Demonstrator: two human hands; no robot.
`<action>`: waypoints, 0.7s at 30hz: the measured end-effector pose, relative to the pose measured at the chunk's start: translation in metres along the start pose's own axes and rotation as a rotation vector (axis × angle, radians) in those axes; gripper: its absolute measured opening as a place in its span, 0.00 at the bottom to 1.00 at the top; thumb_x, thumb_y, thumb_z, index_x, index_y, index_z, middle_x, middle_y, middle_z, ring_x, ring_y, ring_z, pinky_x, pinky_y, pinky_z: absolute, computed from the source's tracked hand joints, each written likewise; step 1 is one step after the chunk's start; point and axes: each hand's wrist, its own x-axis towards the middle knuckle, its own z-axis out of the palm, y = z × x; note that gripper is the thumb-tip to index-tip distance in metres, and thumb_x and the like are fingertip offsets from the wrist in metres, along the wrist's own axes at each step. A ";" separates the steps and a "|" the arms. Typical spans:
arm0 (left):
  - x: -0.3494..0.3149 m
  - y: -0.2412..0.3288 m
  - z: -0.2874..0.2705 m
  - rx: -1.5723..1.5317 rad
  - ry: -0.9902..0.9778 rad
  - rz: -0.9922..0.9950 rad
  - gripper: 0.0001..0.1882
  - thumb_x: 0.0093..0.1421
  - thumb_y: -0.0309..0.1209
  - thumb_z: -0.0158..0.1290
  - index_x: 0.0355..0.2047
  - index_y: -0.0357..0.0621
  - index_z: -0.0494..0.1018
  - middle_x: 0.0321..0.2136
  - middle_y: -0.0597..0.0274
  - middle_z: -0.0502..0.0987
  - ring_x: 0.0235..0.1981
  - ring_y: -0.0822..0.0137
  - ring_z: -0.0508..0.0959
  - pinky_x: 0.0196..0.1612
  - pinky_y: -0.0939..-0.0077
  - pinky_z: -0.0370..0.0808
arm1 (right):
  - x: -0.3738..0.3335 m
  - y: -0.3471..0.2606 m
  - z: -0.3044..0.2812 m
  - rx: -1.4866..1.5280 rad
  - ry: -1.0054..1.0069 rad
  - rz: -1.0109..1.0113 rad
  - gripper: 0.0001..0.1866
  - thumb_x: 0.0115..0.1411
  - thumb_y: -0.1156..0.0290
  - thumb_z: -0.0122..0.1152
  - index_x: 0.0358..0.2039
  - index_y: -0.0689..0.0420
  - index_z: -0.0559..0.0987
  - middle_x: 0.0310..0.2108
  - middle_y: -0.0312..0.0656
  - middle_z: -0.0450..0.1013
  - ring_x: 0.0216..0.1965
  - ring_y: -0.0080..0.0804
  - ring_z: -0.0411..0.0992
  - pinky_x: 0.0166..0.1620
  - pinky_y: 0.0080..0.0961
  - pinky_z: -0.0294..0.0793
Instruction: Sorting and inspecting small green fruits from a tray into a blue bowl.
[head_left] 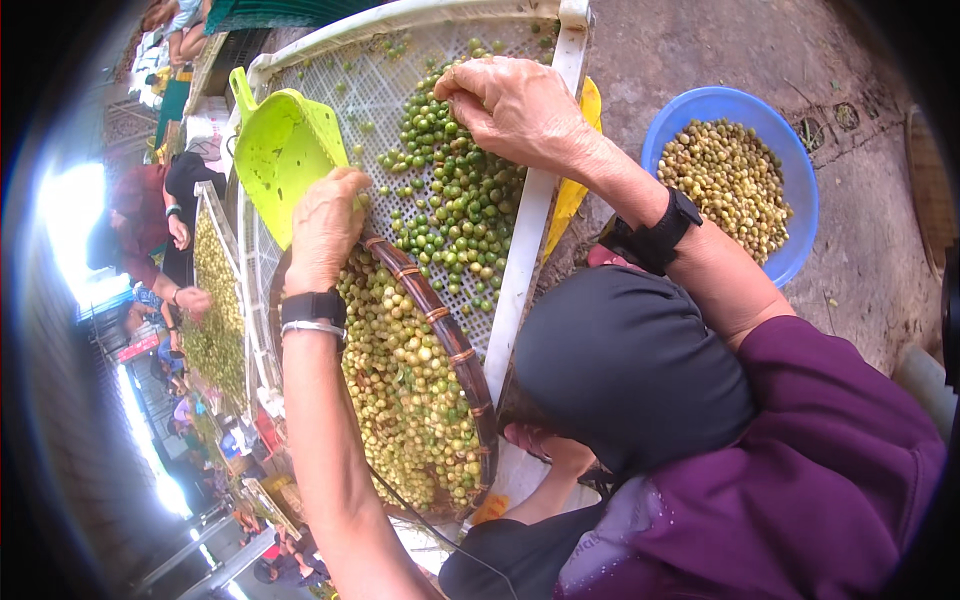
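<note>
My right hand [520,112] is over the small round green fruits [465,205] piled on a white mesh tray [385,75]. Its fingers are curled together, with the tips hidden. Beside the lime-green scoop [290,140], my left hand [330,222] hangs above the rim of a round woven basket [425,300]. Those fingers are also closed, and whatever they may hold is not visible. Paler yellow-green fruits [410,390] fill the basket, which overlaps the tray's near side. The scoop lies tilted on the mesh, left of the green pile.
A blue basin [812,205] of yellowish-brown fruits stands on the concrete floor at the right. Something yellow [572,195] sticks out beside the tray's white frame [535,220]. Further left, other people work around another tray [215,300] heaped with fruits. My knee [630,365] is close to the tray.
</note>
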 end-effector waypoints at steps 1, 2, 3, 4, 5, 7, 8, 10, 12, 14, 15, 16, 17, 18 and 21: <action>0.003 0.000 0.001 0.058 -0.035 -0.001 0.11 0.47 0.19 0.53 0.31 0.45 0.75 0.37 0.58 0.77 0.38 0.56 0.77 0.42 0.67 0.73 | 0.000 0.000 -0.001 -0.004 -0.001 -0.001 0.08 0.57 0.68 0.53 0.33 0.55 0.78 0.30 0.43 0.76 0.35 0.40 0.75 0.40 0.33 0.74; 0.002 -0.002 0.004 0.112 -0.075 -0.011 0.09 0.47 0.20 0.53 0.30 0.44 0.75 0.35 0.57 0.77 0.37 0.56 0.77 0.41 0.66 0.74 | -0.001 -0.001 0.000 -0.002 -0.011 -0.004 0.08 0.57 0.68 0.53 0.34 0.55 0.79 0.30 0.43 0.76 0.35 0.40 0.75 0.40 0.33 0.74; 0.002 -0.003 0.008 0.165 -0.115 -0.023 0.08 0.47 0.20 0.53 0.29 0.44 0.74 0.34 0.57 0.77 0.36 0.56 0.77 0.39 0.66 0.74 | -0.001 -0.002 0.000 0.015 0.007 -0.006 0.08 0.57 0.68 0.53 0.34 0.55 0.79 0.30 0.43 0.76 0.34 0.40 0.75 0.40 0.33 0.74; 0.006 -0.006 0.012 0.201 -0.101 -0.005 0.06 0.48 0.21 0.52 0.28 0.43 0.74 0.33 0.56 0.77 0.35 0.56 0.77 0.38 0.66 0.75 | 0.000 -0.002 0.000 0.033 0.022 -0.009 0.09 0.57 0.67 0.53 0.34 0.55 0.79 0.30 0.44 0.76 0.34 0.40 0.75 0.40 0.33 0.74; 0.007 -0.013 0.019 0.233 -0.093 -0.006 0.05 0.48 0.22 0.52 0.27 0.42 0.73 0.31 0.55 0.76 0.34 0.56 0.78 0.37 0.66 0.75 | 0.000 -0.005 0.001 0.060 0.022 -0.021 0.09 0.57 0.67 0.54 0.34 0.55 0.79 0.29 0.44 0.76 0.34 0.40 0.75 0.40 0.33 0.74; 0.009 -0.018 0.030 0.281 -0.113 -0.011 0.03 0.49 0.23 0.51 0.27 0.41 0.73 0.30 0.53 0.77 0.33 0.55 0.78 0.36 0.65 0.75 | 0.001 -0.007 0.001 0.085 0.021 0.008 0.08 0.57 0.67 0.55 0.33 0.54 0.80 0.28 0.44 0.77 0.33 0.38 0.77 0.39 0.32 0.74; 0.015 -0.018 0.031 0.300 -0.138 -0.008 0.04 0.50 0.24 0.51 0.27 0.40 0.74 0.30 0.52 0.77 0.33 0.54 0.78 0.36 0.65 0.76 | 0.001 -0.003 0.002 0.066 0.003 0.020 0.10 0.56 0.66 0.52 0.33 0.52 0.80 0.29 0.45 0.77 0.34 0.40 0.76 0.40 0.34 0.74; 0.022 -0.014 0.031 0.280 -0.092 0.002 0.05 0.50 0.24 0.51 0.28 0.41 0.75 0.30 0.52 0.77 0.33 0.54 0.78 0.37 0.64 0.76 | 0.003 -0.002 -0.005 0.021 -0.050 0.031 0.13 0.58 0.64 0.49 0.36 0.55 0.79 0.33 0.45 0.77 0.36 0.41 0.76 0.41 0.36 0.74; 0.024 -0.010 0.033 0.313 -0.099 -0.036 0.05 0.50 0.24 0.51 0.28 0.41 0.75 0.30 0.51 0.77 0.34 0.54 0.79 0.37 0.64 0.76 | 0.003 -0.012 -0.013 0.215 -0.050 0.081 0.08 0.57 0.73 0.53 0.36 0.57 0.77 0.23 0.42 0.74 0.24 0.22 0.71 0.30 0.19 0.69; 0.024 -0.009 0.034 0.392 -0.157 -0.123 0.06 0.51 0.25 0.51 0.29 0.41 0.76 0.30 0.49 0.77 0.35 0.53 0.79 0.38 0.64 0.76 | 0.007 -0.042 -0.032 0.202 -0.223 0.294 0.08 0.57 0.74 0.52 0.36 0.58 0.78 0.24 0.40 0.75 0.25 0.22 0.72 0.31 0.19 0.70; 0.021 -0.013 0.030 0.255 -0.094 -0.164 0.05 0.51 0.24 0.51 0.29 0.40 0.75 0.30 0.49 0.78 0.35 0.53 0.79 0.39 0.65 0.76 | 0.006 -0.039 -0.026 0.332 -0.190 0.261 0.08 0.58 0.73 0.52 0.36 0.58 0.78 0.24 0.38 0.75 0.26 0.21 0.71 0.32 0.19 0.70; 0.016 -0.018 0.025 0.121 -0.027 -0.205 0.05 0.51 0.24 0.51 0.29 0.40 0.75 0.30 0.49 0.78 0.34 0.52 0.79 0.39 0.66 0.77 | 0.005 -0.027 -0.014 0.464 -0.160 0.228 0.08 0.59 0.73 0.52 0.36 0.59 0.78 0.25 0.36 0.75 0.26 0.20 0.71 0.32 0.18 0.70; 0.010 -0.019 0.021 -0.016 0.044 -0.242 0.05 0.51 0.23 0.51 0.28 0.39 0.75 0.30 0.48 0.78 0.34 0.52 0.79 0.39 0.67 0.77 | 0.006 -0.014 -0.007 0.592 -0.131 0.201 0.09 0.59 0.72 0.52 0.37 0.60 0.78 0.25 0.35 0.75 0.27 0.20 0.71 0.33 0.18 0.70; 0.011 -0.007 0.003 -0.079 0.058 -0.307 0.10 0.52 0.31 0.57 0.35 0.42 0.79 0.31 0.55 0.80 0.32 0.61 0.80 0.37 0.71 0.75 | 0.010 0.000 -0.009 0.707 -0.109 0.243 0.09 0.61 0.72 0.51 0.37 0.62 0.77 0.27 0.33 0.74 0.28 0.18 0.70 0.33 0.16 0.70; -0.034 0.031 -0.057 -0.628 0.261 -0.449 0.14 0.53 0.36 0.59 0.38 0.43 0.79 0.33 0.63 0.81 0.33 0.70 0.79 0.38 0.77 0.75 | 0.025 0.014 -0.066 1.368 -0.251 0.686 0.16 0.62 0.66 0.53 0.47 0.62 0.71 0.27 0.37 0.75 0.25 0.23 0.71 0.32 0.16 0.72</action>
